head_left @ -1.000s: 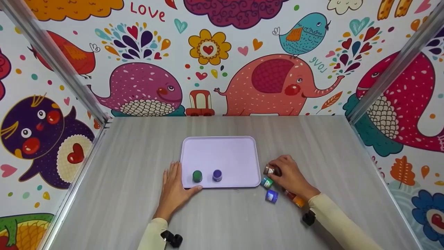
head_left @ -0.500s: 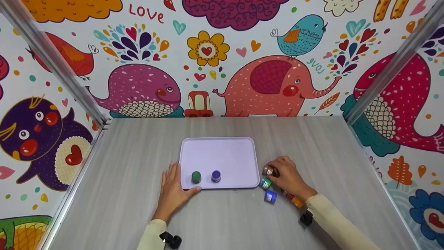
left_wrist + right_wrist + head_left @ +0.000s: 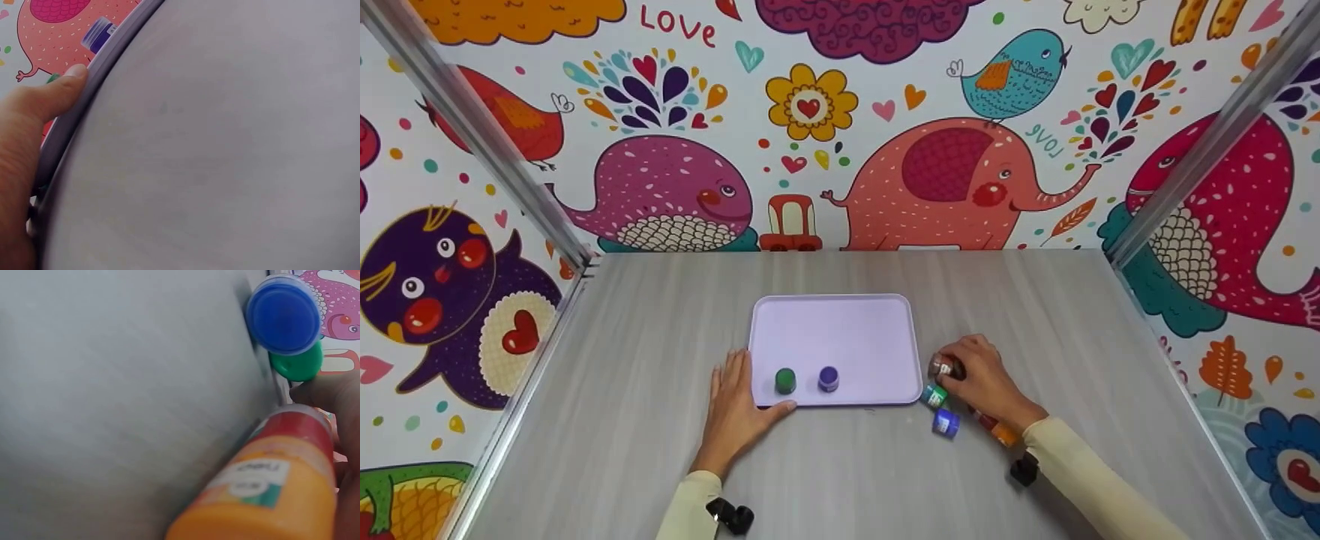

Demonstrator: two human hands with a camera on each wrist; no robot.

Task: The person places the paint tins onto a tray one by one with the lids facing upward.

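Note:
Spread along the left and near sides of a lilac tray [image 3: 840, 330], my left hand [image 3: 735, 420] has straight fingers, its thumb on the rim. A green-capped paint jar [image 3: 785, 381] and a purple-capped paint jar [image 3: 829, 379] stand in the tray. Beyond its right edge, my right hand [image 3: 986, 382] pinches a brown paint jar [image 3: 943, 365] lying on its side, partly hidden by the fingers. Near that hand lie a green paint jar [image 3: 934, 395], a blue paint jar [image 3: 946, 424], and an orange paint jar [image 3: 259, 495] with red [image 3: 298, 430] behind it.
Everything rests on a grey wood-grain table [image 3: 840, 480]. Patterned walls [image 3: 802, 172] with animal drawings enclose its back and sides, with metal posts [image 3: 1207, 157] at the corners.
Both hands keep their places. The brown jar appears slightly turned under the right fingers; the other jars and the tray stay put.

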